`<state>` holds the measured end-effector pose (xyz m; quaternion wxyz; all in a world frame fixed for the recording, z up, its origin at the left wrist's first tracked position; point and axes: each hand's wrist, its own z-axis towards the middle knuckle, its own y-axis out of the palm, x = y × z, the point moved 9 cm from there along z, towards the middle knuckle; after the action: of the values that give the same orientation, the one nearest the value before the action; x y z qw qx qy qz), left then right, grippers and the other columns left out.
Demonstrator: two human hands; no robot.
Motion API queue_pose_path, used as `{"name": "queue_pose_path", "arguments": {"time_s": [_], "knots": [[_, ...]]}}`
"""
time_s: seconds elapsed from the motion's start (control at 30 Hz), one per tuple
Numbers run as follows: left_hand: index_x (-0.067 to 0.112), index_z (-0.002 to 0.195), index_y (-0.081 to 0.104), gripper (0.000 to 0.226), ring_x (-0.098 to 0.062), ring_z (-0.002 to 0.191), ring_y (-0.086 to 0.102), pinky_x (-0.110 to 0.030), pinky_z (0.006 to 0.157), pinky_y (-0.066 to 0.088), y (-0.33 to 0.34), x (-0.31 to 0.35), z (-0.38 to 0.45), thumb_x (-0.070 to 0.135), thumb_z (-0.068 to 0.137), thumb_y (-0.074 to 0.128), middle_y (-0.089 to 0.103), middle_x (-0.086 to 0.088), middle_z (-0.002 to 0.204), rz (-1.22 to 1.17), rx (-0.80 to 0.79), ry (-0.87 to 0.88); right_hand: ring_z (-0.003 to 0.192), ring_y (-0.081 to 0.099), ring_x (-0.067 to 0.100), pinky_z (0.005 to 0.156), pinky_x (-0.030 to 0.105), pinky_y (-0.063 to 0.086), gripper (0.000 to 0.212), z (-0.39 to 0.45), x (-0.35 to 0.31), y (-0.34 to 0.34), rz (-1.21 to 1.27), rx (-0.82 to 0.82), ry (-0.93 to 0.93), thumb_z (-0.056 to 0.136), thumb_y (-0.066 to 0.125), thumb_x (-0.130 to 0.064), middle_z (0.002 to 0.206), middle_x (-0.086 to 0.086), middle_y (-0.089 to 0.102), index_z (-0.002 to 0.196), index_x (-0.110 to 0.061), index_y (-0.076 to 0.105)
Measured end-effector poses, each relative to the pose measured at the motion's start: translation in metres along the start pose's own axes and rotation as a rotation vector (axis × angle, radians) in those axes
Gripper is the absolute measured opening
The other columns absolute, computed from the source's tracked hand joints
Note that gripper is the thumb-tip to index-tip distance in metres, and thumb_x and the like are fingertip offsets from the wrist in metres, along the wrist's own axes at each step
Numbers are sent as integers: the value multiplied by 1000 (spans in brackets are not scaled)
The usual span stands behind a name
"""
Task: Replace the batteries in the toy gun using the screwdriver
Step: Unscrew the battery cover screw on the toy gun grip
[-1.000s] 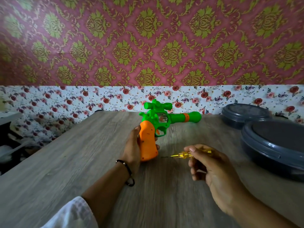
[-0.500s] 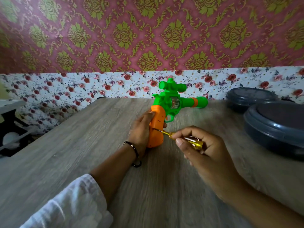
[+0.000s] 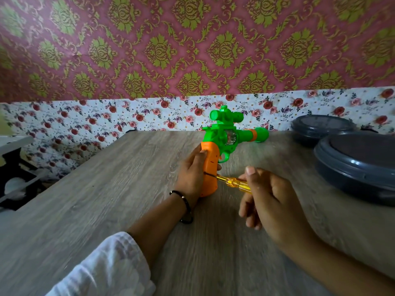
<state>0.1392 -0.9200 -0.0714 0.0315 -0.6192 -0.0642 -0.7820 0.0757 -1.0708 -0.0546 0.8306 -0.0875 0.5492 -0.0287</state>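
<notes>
A green toy gun [image 3: 227, 136] with an orange grip stands upright on the wooden table [image 3: 96, 199], its barrel pointing right. My left hand [image 3: 192, 174] grips the orange handle from the left. My right hand [image 3: 267, 199] holds a yellow-handled screwdriver [image 3: 233, 182]; its thin metal tip touches the left edge of the orange grip, about halfway down. The screw itself is too small to make out. No batteries are in view.
Two dark grey round lidded containers sit at the right: a large one [image 3: 359, 167] near my right hand and a smaller one [image 3: 320, 130] behind it. A floral wall runs along the table's far edge. A dark stand [image 3: 15, 174] lies off the table's left edge.
My right hand has brought the screwdriver from lying level near the table up to the orange grip, tip now against it. The gun has turned slightly under my left hand.
</notes>
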Motion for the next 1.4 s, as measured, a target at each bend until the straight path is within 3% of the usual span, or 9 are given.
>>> {"name": "queue_pose_path", "arguments": {"time_s": [0.13, 0.23, 0.4, 0.63, 0.73, 0.83, 1.17, 1.3, 1.4], "knots": [[13, 130, 47, 33, 1, 53, 63, -13, 49, 47, 6, 1, -2, 18, 101, 33, 63, -11, 89, 11, -35, 10, 36, 53, 22, 39, 29, 44, 63, 3, -9, -7, -264, 21, -102, 89, 34, -61, 41, 12, 55, 59, -12, 58], [9, 140, 40, 41, -1, 57, 65, -15, 50, 49, 11, -4, -2, 19, 101, 35, 62, -15, 97, -10, -52, -19, 39, 51, 20, 43, 42, 44, 55, 1, -28, -13, -501, 82, -321, 87, 33, -51, 40, 5, 48, 50, -14, 48], [14, 138, 41, 39, -1, 56, 64, -17, 51, 51, 16, -3, -4, 18, 100, 35, 63, -7, 87, -55, -60, -26, 34, 35, 15, 37, 30, 28, 39, -6, -53, -5, -674, 77, -550, 88, 40, -39, 41, -8, 25, 53, -24, 31], [15, 139, 41, 39, -9, 63, 64, -21, 57, 52, 16, -3, -4, 20, 101, 32, 62, -7, 90, -68, -55, -54, 40, 44, 16, 43, 22, 25, 27, -11, -59, 14, -857, -74, -722, 87, 46, -33, 47, -6, 40, 63, -22, 40], [16, 139, 39, 39, 0, 56, 64, -15, 53, 51, 16, 0, -6, 18, 101, 32, 61, 1, 87, -46, -48, -43, 43, 45, 17, 45, 23, 25, 26, -9, -60, 14, -872, -121, -734, 86, 46, -35, 54, -10, 32, 65, -20, 45], [12, 139, 40, 39, 7, 50, 61, -9, 47, 47, 17, 0, -6, 15, 101, 33, 59, 4, 84, -30, -48, -40, 45, 47, 17, 44, 24, 31, 25, -5, -60, 9, -827, -135, -724, 86, 47, -37, 53, -8, 41, 69, -19, 51], [16, 135, 44, 36, -3, 53, 64, -15, 49, 50, 12, -4, -3, 20, 101, 33, 63, -8, 83, -83, -44, -65, 64, 64, 10, 56, 31, 51, 17, 3, -57, -7, -690, -98, -696, 79, 66, -29, 77, -3, 70, 87, -15, 70], [19, 128, 48, 31, -2, 53, 64, -15, 50, 50, 11, -6, -2, 21, 100, 33, 64, -4, 81, -77, -42, -66, 53, 61, 12, 47, 30, 47, 29, -7, -58, 5, -679, -105, -668, 86, 54, -44, 65, -4, 65, 89, -16, 61], [14, 134, 44, 38, -6, 58, 65, -19, 53, 52, 9, -10, 0, 24, 100, 31, 65, -7, 86, -93, -44, -94, 37, 49, 23, 35, 26, 33, 33, -10, -58, 10, -864, -44, -637, 92, 35, -46, 46, -3, 46, 82, -18, 52]]}}
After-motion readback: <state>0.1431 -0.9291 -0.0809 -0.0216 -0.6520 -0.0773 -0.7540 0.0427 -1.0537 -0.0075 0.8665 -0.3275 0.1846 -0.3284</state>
